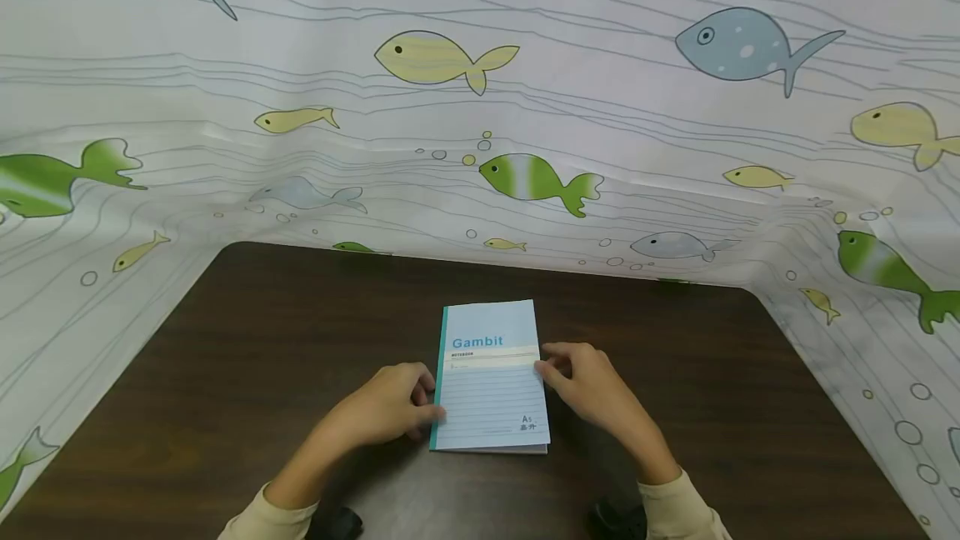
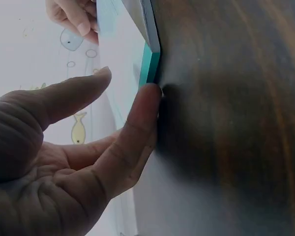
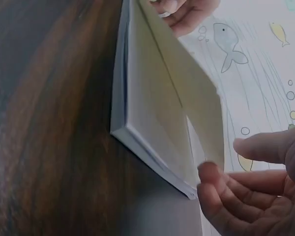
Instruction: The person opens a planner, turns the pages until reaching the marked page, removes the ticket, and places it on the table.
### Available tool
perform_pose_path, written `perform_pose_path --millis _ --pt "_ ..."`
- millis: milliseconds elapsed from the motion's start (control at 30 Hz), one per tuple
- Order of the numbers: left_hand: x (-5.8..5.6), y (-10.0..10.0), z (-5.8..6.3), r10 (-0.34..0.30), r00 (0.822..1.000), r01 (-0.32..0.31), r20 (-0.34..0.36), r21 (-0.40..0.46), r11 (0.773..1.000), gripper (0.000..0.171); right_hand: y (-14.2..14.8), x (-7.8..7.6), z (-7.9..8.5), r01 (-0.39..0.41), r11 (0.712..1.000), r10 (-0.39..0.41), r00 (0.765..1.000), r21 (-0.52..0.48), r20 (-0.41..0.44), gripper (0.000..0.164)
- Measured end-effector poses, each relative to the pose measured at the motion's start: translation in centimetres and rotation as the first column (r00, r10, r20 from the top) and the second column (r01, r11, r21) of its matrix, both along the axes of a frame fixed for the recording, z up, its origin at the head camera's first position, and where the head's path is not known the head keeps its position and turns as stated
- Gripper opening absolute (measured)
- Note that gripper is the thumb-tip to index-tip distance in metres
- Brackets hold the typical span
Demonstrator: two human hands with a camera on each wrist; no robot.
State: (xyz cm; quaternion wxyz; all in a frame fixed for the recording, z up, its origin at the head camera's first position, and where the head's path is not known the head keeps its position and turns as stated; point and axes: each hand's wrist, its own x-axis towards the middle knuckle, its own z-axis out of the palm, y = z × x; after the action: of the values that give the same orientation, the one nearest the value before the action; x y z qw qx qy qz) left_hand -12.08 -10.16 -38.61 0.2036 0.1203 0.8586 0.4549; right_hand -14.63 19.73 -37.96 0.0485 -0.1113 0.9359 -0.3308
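A light blue paperback notebook [image 1: 491, 394] marked "Gambit" lies on the dark wooden table, its teal spine [image 2: 150, 64] toward my left hand. In the right wrist view its cover [image 3: 199, 93] stands slightly raised from the pages [image 3: 155, 113]. My left hand [image 1: 386, 407] is at the spine; a fingertip touches the spine's lower end, and the thumb is held apart above the cover. Beside the opposite edge is my right hand [image 1: 588, 382], fingertips at the loose edge of the cover, with a gap between thumb and fingers.
The dark brown table [image 1: 300, 315] extends around the notebook. A white sheet [image 1: 420, 123] printed with fish surrounds its back and sides. Dark objects [image 1: 337, 523] show near the front edge, beside the sleeves.
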Motion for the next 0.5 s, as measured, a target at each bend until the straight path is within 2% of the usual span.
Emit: perform_pose_path --millis 133,333,500 --pt "-0.08 0.20 -0.21 0.053 0.998 -0.053 0.028 0.016 0.998 0.035 -0.14 -0.05 0.08 -0.002 0.997 0.005 0.999 -0.075 0.040 0.033" --pt "-0.30 0.54 -0.74 0.110 0.994 -0.110 0.010 -0.001 0.994 0.035 -0.24 -0.08 0.49 0.022 0.987 -0.012 0.998 -0.157 0.064 0.034" --pt "-0.22 0.78 -0.67 0.136 0.990 -0.137 0.032 0.013 0.991 0.036 -0.03 -0.34 0.77 -0.035 0.962 0.059 0.995 -0.272 0.083 0.037"
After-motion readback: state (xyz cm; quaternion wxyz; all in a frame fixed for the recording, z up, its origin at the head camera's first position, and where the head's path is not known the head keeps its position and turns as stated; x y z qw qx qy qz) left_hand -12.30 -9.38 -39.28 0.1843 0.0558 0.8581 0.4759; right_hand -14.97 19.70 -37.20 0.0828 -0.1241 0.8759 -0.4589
